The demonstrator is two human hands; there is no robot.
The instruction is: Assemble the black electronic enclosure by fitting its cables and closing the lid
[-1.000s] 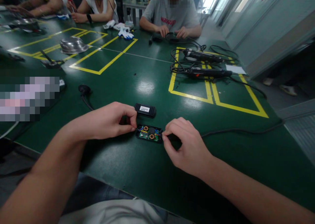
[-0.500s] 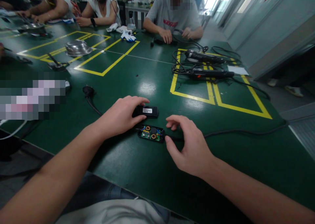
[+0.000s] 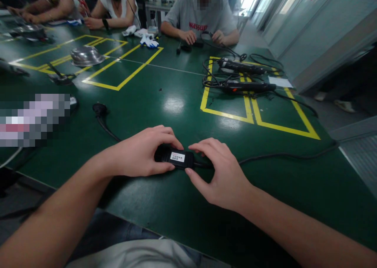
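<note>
A black cover with a white label (image 3: 177, 157) lies over the small case on the green table, and the circuit board inside is hidden. My left hand (image 3: 144, 152) grips the cover from its left side, thumb along the near edge and fingers along the far edge. At the case's right end my right hand (image 3: 219, 170) curves around with thumb and fingers apart, its fingertips close to the corners. A black cable (image 3: 265, 156) runs from that end to the right, passing under my right hand. The black plug (image 3: 100, 109) lies to the left on its own cord.
Two black electric screwdrivers (image 3: 249, 86) with coiled cords lie at the right within yellow tape. A metal bowl (image 3: 86, 56) and white-blue gloves (image 3: 149, 41) are farther back. Across the table a person in a grey shirt (image 3: 203, 19) handles a cable.
My left hand has brought the labelled cover toward me and onto the case, hiding the circuit board. My right hand has moved slightly left, closer to the case. The view has shifted slightly.
</note>
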